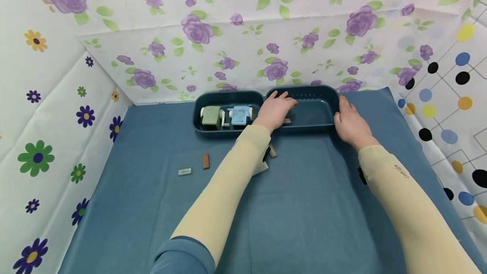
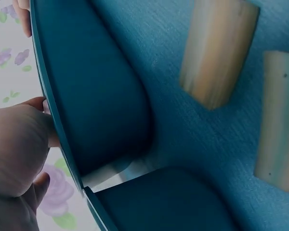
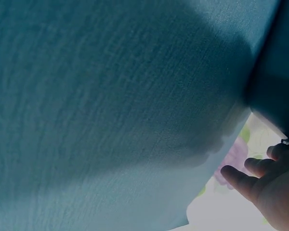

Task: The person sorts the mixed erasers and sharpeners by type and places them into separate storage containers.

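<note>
Two dark teal trays stand end to end at the back. My left hand reaches over the near-left part of the right tray, fingers spread loosely above it. In the left wrist view that hand is at the tray's rim, some fingertips hidden. My right hand lies with straight fingers against the right tray's outer right end. Inside the right tray, a small pinkish block shows beside my left hand. The left tray holds a green crank pencil sharpener and a blue one.
On the blue cloth lie an orange-brown block and a pale grey one. A tan block and a whitish block are partly hidden by my left forearm. Flowered sheeting rises right behind the trays.
</note>
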Tool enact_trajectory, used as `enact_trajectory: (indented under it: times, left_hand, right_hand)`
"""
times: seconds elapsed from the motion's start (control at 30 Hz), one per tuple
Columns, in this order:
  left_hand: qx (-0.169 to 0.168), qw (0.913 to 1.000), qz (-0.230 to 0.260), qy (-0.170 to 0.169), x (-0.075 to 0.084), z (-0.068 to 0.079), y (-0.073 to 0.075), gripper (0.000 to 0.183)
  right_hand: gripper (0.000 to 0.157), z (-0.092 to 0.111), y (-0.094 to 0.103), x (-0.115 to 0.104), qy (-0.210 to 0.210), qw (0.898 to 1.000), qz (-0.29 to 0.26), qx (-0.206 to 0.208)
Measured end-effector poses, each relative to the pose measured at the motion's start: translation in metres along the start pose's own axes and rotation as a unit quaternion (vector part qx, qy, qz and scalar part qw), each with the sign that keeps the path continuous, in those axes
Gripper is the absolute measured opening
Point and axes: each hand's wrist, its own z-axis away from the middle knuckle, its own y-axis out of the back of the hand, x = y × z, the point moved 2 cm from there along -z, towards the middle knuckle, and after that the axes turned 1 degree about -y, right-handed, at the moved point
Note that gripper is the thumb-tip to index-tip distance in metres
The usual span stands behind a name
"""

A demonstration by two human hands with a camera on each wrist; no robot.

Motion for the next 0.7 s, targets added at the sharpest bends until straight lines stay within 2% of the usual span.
enact_trajectory:
  times: [0.27,0.47,0.7]
  left_hand:
    - [-0.012,0.9996,0.008,0.024,-0.004,-0.006,-0.003,0.052]
    - [-0.009,0.9989,-0.009,0.044,-0.008,-0.006,-0.005,0.053]
    - [-0.006,0.9988,-0.004,0.049,-0.011,-0.004,-0.004,0.060]
  right_hand:
    - [0.066,0.000,-0.001,0.001,-0.002,1.000,-0.008,0.004]
    - [0.066,-0.002,-0.001,0.001,0.001,1.000,-0.008,0.008]
    - [0.066,-0.001,0.000,-0.001,0.000,1.000,-0.009,0.010]
